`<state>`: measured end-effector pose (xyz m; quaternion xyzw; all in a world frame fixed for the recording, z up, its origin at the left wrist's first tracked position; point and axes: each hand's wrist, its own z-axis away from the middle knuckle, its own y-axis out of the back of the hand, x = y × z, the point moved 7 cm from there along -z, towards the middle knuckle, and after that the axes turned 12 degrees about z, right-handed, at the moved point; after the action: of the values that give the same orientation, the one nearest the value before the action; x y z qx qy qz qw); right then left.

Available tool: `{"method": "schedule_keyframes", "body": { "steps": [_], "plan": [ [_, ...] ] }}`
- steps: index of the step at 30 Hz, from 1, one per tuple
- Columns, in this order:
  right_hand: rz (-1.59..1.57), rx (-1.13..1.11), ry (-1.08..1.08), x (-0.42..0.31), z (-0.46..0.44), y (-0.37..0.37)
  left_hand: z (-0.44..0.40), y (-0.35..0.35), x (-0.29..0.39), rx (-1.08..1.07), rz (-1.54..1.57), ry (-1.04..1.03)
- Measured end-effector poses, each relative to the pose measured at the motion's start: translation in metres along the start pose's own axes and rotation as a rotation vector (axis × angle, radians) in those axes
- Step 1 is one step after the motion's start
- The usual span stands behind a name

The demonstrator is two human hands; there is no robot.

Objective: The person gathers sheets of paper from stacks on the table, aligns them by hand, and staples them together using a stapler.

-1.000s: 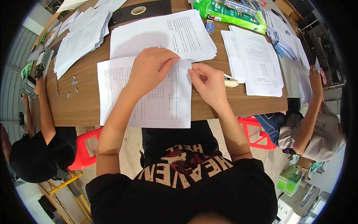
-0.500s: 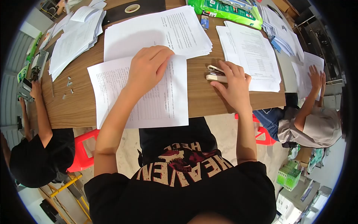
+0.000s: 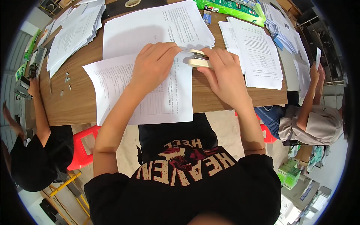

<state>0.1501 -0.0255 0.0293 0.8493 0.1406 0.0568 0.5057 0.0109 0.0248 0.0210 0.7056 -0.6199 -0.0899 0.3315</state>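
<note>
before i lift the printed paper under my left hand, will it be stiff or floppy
The printed paper will probably feel floppy, since its left side bows in a curve. It should be light, as it looks very thin. It may sag if raised only by the far edge, where your left hand is.

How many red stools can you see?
2: a left stool, beside the co-worker in black, and a right stool, by the co-worker in jeans. More may be hidden.
</note>
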Motion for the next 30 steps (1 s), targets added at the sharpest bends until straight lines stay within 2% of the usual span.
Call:
{"method": "schedule_keyframes", "body": {
  "steps": [23, 26, 28, 30],
  "plan": [
    [0.048, 0.049, 0.007, 0.002, -0.001, 0.000, 0.001, -0.005, 0.003, -0.049, -0.071, -0.004],
    [-0.036, -0.051, -0.066, 0.018, 0.014, -0.012, 0.002, -0.003, -0.001, -0.035, -0.053, 0.010],
    [0.041, -0.184, -0.151, 0.034, 0.030, -0.031, 0.002, -0.002, -0.001, -0.033, -0.052, 0.019],
    [0.078, -0.221, -0.161, 0.037, 0.037, -0.038, 0.001, -0.001, 0.001, -0.033, -0.045, 0.024]
  ]
}}
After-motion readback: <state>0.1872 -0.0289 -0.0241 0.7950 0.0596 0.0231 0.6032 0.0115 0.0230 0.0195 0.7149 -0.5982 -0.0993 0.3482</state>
